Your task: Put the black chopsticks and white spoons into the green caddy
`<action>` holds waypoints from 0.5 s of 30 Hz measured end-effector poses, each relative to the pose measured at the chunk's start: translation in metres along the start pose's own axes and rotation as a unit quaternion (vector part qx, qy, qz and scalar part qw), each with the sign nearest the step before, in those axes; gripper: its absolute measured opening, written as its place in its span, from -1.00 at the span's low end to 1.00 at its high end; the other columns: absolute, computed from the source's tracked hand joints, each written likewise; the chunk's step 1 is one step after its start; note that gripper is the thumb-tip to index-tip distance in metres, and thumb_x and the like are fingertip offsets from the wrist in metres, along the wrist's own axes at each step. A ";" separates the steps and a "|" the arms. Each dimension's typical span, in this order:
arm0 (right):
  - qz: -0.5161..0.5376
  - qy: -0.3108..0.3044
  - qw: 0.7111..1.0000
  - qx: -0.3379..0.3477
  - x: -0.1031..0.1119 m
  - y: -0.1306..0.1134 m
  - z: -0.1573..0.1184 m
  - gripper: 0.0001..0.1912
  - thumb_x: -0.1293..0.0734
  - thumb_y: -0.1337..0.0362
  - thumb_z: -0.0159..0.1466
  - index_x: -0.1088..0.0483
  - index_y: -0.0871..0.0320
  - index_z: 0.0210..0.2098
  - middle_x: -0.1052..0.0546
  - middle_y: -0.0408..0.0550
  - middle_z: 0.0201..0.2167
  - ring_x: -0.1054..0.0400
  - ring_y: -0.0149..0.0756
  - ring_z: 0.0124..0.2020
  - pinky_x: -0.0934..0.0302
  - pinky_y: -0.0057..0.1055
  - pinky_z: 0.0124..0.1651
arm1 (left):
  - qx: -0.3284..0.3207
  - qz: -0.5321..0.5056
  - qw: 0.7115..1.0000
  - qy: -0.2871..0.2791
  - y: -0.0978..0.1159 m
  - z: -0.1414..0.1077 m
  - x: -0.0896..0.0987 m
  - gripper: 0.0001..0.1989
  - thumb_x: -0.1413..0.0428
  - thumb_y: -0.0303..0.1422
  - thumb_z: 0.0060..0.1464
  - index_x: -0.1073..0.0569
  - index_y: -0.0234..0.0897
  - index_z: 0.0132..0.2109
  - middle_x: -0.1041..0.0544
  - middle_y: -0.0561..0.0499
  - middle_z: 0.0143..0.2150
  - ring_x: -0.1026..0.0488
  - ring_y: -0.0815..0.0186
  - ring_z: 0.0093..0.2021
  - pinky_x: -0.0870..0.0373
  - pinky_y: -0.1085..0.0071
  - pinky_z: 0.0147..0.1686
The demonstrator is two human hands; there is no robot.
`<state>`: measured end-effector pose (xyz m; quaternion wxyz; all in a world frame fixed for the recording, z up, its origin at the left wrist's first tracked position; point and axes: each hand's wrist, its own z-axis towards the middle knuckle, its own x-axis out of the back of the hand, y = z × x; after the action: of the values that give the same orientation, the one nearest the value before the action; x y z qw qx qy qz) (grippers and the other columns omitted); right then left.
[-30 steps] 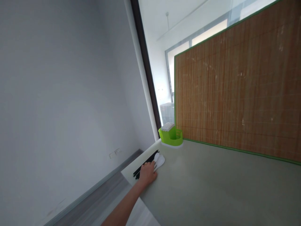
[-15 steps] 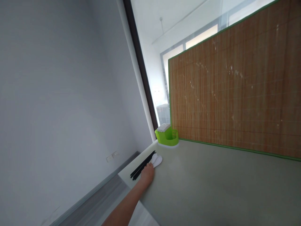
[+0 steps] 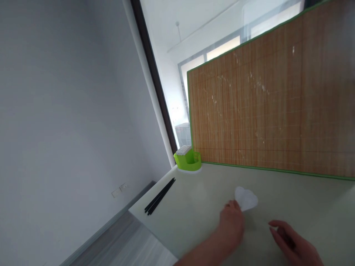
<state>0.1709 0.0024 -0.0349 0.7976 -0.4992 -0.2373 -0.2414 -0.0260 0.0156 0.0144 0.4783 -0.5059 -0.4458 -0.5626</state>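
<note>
My left hand (image 3: 232, 221) is closed on the handles of white spoons (image 3: 246, 199), whose rounded ends point away over the pale table (image 3: 202, 207). To the right of it, my right hand (image 3: 291, 242) hovers low over the table with thumb and fingers apart and nothing between them. Several black chopsticks (image 3: 160, 196) lie side by side near the table's left edge, apart from both hands.
A bright green holder (image 3: 188, 159) with a white base and grey-white lid stands at the back left corner. Behind the table rises a bamboo mat (image 3: 266, 107) with green edging. A grey wall (image 3: 69, 111) is at the left.
My left hand has carried the white spoons from beside the black chopsticks to the right. My right hand has come into view at the lower right. The view has shifted slightly.
</note>
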 end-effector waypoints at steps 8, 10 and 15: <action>-0.100 0.082 0.974 -0.187 0.048 0.031 0.021 -0.62 -0.10 -0.13 0.16 -0.27 0.00 -0.26 -0.43 -0.21 -0.55 -0.40 -0.25 -0.50 -0.18 -0.40 -0.44 | -0.095 -0.030 0.995 -0.023 0.130 -0.002 -0.016 -0.58 0.10 -0.55 0.11 -0.29 -0.53 0.13 -0.38 -0.35 -0.04 -0.33 0.09 -0.10 -0.36 0.28 -0.25; -0.114 0.058 0.967 -0.219 0.054 0.033 0.023 -0.65 -0.09 -0.09 0.18 -0.27 -0.01 -0.26 -0.44 -0.20 -0.53 -0.41 -0.23 -0.48 -0.16 -0.38 -0.44 | -0.078 -0.039 0.995 -0.046 0.138 -0.001 -0.020 -0.57 0.10 -0.59 0.10 -0.30 -0.53 0.13 -0.39 -0.33 -0.06 -0.33 0.10 -0.10 -0.34 0.28 -0.23; -0.142 -0.014 0.953 -0.266 0.059 0.034 0.025 -0.69 -0.04 -0.02 0.21 -0.27 -0.03 -0.25 -0.51 -0.12 -0.42 -0.44 -0.13 -0.37 -0.17 -0.30 -0.37 | -0.047 -0.062 0.993 -0.087 0.153 -0.003 -0.035 -0.51 0.12 -0.61 0.11 -0.23 -0.51 0.20 -0.31 -0.34 0.10 -0.28 0.07 0.02 -0.32 0.28 -0.14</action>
<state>0.2341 0.0296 -0.0123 0.5900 -0.6578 -0.2438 -0.3998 0.1259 -0.0062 -0.0179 0.3777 -0.5464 -0.4891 -0.5653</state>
